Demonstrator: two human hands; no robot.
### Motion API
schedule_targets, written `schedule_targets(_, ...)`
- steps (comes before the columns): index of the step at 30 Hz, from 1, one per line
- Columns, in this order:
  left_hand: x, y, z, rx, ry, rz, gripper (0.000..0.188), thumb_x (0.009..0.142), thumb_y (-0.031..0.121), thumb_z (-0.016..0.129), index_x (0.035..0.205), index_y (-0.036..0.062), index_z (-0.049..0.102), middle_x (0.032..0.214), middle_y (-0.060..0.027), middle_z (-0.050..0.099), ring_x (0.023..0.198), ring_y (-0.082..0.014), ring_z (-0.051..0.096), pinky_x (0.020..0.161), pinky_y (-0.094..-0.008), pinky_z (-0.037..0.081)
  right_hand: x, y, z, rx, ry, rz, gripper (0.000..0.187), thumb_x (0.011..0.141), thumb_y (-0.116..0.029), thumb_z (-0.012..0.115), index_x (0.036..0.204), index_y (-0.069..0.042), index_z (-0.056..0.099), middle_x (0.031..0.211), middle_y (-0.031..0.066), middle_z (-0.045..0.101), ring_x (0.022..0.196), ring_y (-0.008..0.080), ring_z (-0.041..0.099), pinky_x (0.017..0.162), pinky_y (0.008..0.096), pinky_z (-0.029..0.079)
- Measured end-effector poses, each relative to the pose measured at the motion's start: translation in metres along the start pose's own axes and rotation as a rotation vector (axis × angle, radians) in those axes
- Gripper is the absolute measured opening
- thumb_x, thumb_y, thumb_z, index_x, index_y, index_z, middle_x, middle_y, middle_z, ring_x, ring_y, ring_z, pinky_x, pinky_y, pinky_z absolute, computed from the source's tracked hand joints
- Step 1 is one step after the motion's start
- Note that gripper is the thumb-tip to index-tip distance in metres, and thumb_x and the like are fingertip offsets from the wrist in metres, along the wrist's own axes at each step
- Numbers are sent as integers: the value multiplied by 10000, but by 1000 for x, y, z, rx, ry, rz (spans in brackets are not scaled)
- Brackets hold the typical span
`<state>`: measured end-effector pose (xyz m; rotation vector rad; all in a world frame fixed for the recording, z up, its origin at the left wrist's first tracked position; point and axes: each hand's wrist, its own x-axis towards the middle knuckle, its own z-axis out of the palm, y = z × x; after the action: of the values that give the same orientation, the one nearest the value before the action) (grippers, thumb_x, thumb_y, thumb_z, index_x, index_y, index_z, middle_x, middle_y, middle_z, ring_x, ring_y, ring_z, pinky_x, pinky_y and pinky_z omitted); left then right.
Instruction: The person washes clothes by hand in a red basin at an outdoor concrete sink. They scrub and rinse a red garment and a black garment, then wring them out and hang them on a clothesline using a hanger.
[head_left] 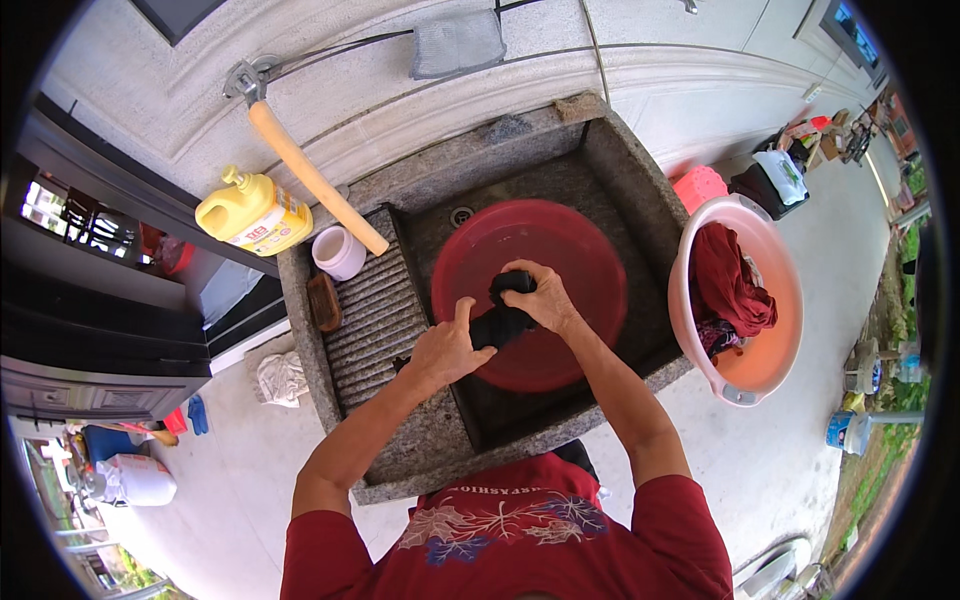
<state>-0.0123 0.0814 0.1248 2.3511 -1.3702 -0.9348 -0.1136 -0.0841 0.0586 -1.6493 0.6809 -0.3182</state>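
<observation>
A dark, wet-looking black cloth [502,325] is stretched between my hands above a red basin [605,260] of water. My right hand [541,297] is closed round its upper end, with a bunched bit showing past the fingers. Lower and to the left, my left hand [447,350] grips the other part, forefinger and thumb spread and the other fingers hidden beneath. A scrap of black shows past the left wrist. The basin sits in the deep part of a stone sink [640,150], right of its ribbed washboard [375,315].
A pink tub [788,330] holding dark red clothing [730,280] stands right of the sink. On the left ledge are a yellow jug [262,215], a pale pink cup [339,253] and a brown brush [323,303]. A wooden-coloured pipe [315,175] slants over the washboard.
</observation>
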Motion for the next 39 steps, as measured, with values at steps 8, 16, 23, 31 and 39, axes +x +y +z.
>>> schedule_targets(8,-13,-82,37,308,497,169,615,711,503,699,1061,20,551,893,-147,535,791,-308,576,612,-413,478,-14,-24,62,-302,231,-551,366,574,-66,683,930,-95,604,930,65,577,858,299,562,738,391,491)
schedule_targets(16,-59,-84,16,-341,506,-153,533,783,467,648,1053,9,600,913,-102,521,805,-228,585,483,-341,479,-26,-61,70,-334,146,-926,536,455,-55,750,959,-55,567,984,89,536,855,295,527,715,390,485)
schedule_targets(23,-90,-121,11,-1207,220,-588,685,838,626,465,644,-26,548,536,-108,510,419,-221,567,424,-359,544,-51,-90,82,-428,-87,-1260,512,455,-91,729,939,-50,565,1056,85,498,915,288,524,714,409,480)
schedule_targets(31,-111,-142,31,-807,-682,-689,568,938,432,313,881,-55,600,872,-194,639,738,-310,672,601,-466,559,-79,-108,116,-398,-205,-1495,192,682,-87,673,839,-78,564,992,56,513,861,239,544,708,406,489)
schedule_targets(39,-127,-81,88,-2288,-383,-220,565,911,452,399,1226,-12,465,1210,-126,548,1023,-266,599,821,-433,509,-84,-117,124,-343,-84,-1464,266,620,-146,671,858,-58,590,1023,74,536,903,280,534,710,408,492)
